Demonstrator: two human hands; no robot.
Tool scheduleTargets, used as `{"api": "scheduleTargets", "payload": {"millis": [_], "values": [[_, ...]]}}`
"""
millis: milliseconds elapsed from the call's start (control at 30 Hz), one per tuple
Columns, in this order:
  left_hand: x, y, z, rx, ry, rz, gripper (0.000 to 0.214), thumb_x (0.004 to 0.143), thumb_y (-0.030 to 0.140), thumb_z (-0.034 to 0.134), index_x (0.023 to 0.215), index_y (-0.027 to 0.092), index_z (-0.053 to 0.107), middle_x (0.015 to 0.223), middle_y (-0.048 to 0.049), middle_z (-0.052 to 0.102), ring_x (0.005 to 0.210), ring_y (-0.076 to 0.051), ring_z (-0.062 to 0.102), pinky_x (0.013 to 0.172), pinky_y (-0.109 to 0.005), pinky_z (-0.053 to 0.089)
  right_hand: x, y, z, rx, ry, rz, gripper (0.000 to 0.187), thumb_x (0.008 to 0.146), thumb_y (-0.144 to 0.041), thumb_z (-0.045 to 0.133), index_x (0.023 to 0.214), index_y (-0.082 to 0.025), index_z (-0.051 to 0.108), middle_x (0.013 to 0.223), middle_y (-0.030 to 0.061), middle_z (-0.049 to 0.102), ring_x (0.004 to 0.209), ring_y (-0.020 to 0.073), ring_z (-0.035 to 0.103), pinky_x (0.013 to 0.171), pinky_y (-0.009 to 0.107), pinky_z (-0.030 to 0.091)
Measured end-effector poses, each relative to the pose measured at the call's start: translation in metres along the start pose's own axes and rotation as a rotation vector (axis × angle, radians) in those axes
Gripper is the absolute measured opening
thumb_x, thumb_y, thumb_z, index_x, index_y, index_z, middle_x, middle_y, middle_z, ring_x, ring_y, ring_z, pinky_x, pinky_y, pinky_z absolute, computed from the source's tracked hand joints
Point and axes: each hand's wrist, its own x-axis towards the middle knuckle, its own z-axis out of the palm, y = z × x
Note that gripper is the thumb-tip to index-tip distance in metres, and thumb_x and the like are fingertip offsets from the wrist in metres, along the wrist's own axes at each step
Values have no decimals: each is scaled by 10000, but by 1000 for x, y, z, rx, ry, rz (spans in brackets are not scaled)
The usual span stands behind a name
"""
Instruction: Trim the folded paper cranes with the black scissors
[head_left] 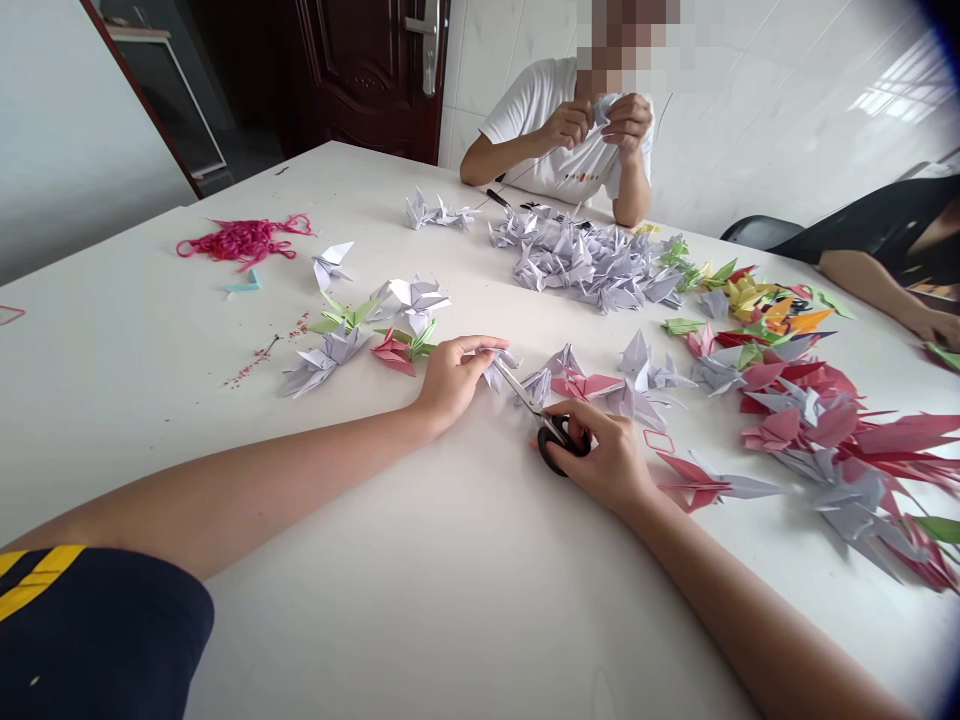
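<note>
Head cam: left hand (451, 382) pinches folded white paper (493, 378), right hand (606, 455) grips scissors (544, 456), mid-table (420, 580); probably trimming, so next snip needs a steady hold.

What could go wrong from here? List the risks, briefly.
1. The scissors point toward the left hand, so a slip might nick its fingers.
2. The blades lie right at the pale folded paper in that hand; a misjudged snip could spoil it.
3. The red-and-white folded piece lies close beside the right hand's wrist and could get bumped.
</note>
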Motion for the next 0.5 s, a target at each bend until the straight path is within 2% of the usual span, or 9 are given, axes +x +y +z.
{"api": "scheduleTargets", "payload": {"millis": [267,500], "values": [[0,0,0,22,8,-2,225,836,218,589,935,191,790,1067,-56,767,914,-186,672,850,-297,499,1,2,1,-10,-19,-7,213,728,-253,651,933,-217,695,561,-71,444,502,105,423,523,232,361],[-1,2,0,30,-1,-17,239,837,227,581,957,185,784,1018,-56,769,836,-172,652,745,-276,482,0,1,0,-2,-39,-24,222,721,-258,667,938,-218,683,575,-65,454,516,111,440,530,231,379]]}}
